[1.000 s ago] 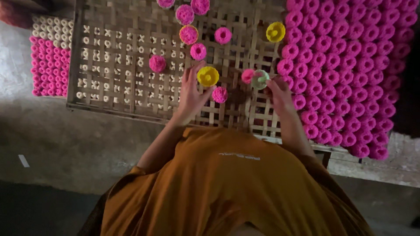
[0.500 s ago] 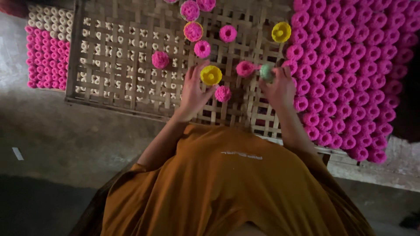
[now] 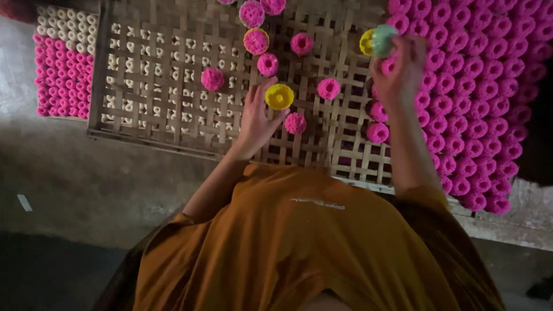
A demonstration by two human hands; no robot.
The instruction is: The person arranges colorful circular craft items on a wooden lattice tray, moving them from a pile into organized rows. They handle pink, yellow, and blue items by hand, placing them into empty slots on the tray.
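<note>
— Where were the hands, taking the woven bamboo rack [image 3: 173,86] as the landmark?

— Both were over it. The left hand [image 3: 256,118] lay low on the rack near its front edge, fingers [image 3: 259,92] spread and loosely open, with the fingertips touching a yellow flower-shaped cup [image 3: 279,96]. It was resting against the cup rather than gripping it. A pink flower-shaped piece [image 3: 295,122] sat on the rack just beside that hand's thumb.

— And the right hand?

— The right hand [image 3: 400,75] was raised near the rack's far right side, fingers curled shut around a pale green mould [image 3: 383,39]. A second yellow cup [image 3: 367,42] was touching the mould; whether the hand held that too, I could not tell.

— What else lay on the rack?

— Several more pink pieces [image 3: 268,63] were scattered toward its far middle, well apart from one another. Off the rack's right edge, pink pieces stood packed in tight rows [image 3: 478,98]. Beyond its left edge sat a tray of pink and cream pieces [image 3: 60,63] in rows. The person wore an orange-brown shirt [image 3: 305,242], nearest the rack's front edge.
</note>
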